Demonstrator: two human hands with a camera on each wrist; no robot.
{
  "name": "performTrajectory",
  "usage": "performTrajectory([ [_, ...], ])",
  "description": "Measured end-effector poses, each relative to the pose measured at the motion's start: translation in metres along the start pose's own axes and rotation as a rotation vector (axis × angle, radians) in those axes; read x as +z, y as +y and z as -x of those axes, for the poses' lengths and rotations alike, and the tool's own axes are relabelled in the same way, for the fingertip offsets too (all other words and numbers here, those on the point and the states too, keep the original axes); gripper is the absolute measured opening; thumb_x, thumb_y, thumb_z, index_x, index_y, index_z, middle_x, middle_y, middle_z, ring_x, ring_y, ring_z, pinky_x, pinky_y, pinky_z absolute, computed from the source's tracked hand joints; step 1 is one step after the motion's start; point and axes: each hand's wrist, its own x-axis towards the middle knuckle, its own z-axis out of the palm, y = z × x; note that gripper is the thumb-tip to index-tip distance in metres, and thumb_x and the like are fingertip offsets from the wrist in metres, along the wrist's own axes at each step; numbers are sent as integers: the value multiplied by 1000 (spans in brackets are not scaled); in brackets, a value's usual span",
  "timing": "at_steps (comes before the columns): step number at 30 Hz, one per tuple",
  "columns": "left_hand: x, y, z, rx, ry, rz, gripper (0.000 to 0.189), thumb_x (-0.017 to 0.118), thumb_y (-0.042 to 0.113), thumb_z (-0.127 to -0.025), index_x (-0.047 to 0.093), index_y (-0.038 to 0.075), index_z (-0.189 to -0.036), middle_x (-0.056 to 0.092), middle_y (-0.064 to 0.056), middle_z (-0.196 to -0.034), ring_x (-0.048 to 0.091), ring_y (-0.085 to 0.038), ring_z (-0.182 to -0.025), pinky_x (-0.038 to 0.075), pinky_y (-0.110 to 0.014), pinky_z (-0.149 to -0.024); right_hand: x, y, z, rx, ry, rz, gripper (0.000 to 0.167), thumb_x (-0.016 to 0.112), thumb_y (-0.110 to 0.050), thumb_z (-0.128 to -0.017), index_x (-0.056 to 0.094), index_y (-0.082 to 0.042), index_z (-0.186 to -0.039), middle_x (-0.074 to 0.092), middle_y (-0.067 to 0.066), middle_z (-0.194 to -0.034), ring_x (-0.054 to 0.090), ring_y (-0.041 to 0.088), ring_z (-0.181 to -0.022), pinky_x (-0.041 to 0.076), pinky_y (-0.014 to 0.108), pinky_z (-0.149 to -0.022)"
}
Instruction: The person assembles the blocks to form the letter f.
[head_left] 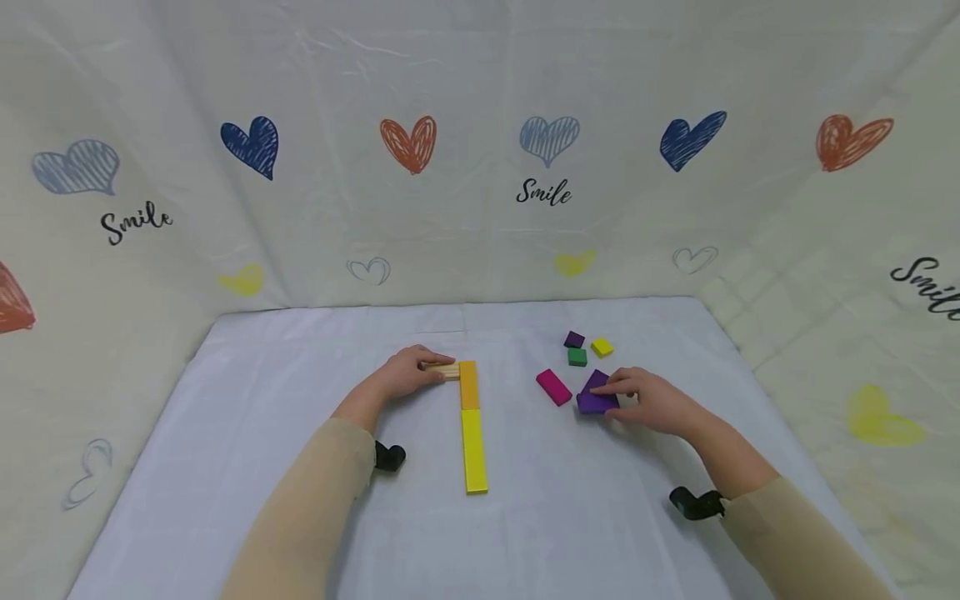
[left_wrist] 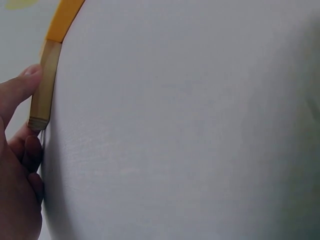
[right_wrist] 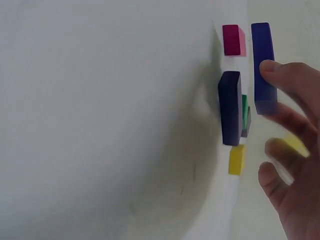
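Purple's the confusing bit from the head cam: 2 flat rectangular purple blocks (head_left: 597,404) overlap at the right hand (head_left: 651,402), so you can't easily tell which is held. Well apart from it, the left hand (head_left: 405,372) pinches a plain wooden block (head_left: 452,372), its end butted against the far end of an orange rectangular block (head_left: 468,385). Probably gripped by its sides so that end stays free to sit flush. Orange meets a long yellow rectangular block (head_left: 475,452) end to end, so they read as 1 straight line. A pink rectangular block (head_left: 553,387) lies loose beside the purple pair.

Left wrist cam gives you the wood's bare end and the thumb on its side, but the long yellow block's out of shot.

Right wrist cam sorts the purples: 1 is pinched by thumb and finger, seemingly lifted, with a visible gap to the other.
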Motion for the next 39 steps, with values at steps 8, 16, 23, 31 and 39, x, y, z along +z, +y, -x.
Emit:
performTrajectory([
  [8,3,2,-3,-7,-2,-4,33,68,34,-94,67,39,-127,57,0,-126,52,-23,-108,42,-43,-98,1,-16,-24,-4,22,-18,37,76,-25,-88,71,-25,-125,60,5,-120,53,27,-112,50,46,-91],
  [16,3,0,-6,-4,1,-17,34,69,34,-93,68,38,-127,58,1,-123,51,-22,-103,43,-41,-94,4,-32,-53,-68,32,-38,38,75,-28,-89,70,-25,-126,58,4,-120,52,28,-112,50,44,-88],
  [23,3,0,-6,-6,-6,-34,35,68,35,-94,67,37,-129,57,0,-127,51,-22,-105,42,-42,-95,12,-49,-81,-75,14,15,39,74,-31,-90,69,-28,-128,60,2,-121,54,25,-113,50,45,-91],
  [31,1,1,-4,-19,-7,-30,35,69,35,-93,67,38,-128,57,0,-126,52,-22,-105,43,-43,-96,20,-68,-105,-74,-2,87,40,74,-32,-90,67,-32,-130,61,-2,-120,55,21,-109,50,42,-93],
  [39,0,2,-4,-26,-6,-43,34,69,36,-93,67,39,-128,58,0,-126,52,-23,-106,43,-43,-97,30,-83,-127,-66,-28,142,41,72,-32,-92,65,-29,-133,60,-2,-121,54,21,-112,45,41,-101],
])
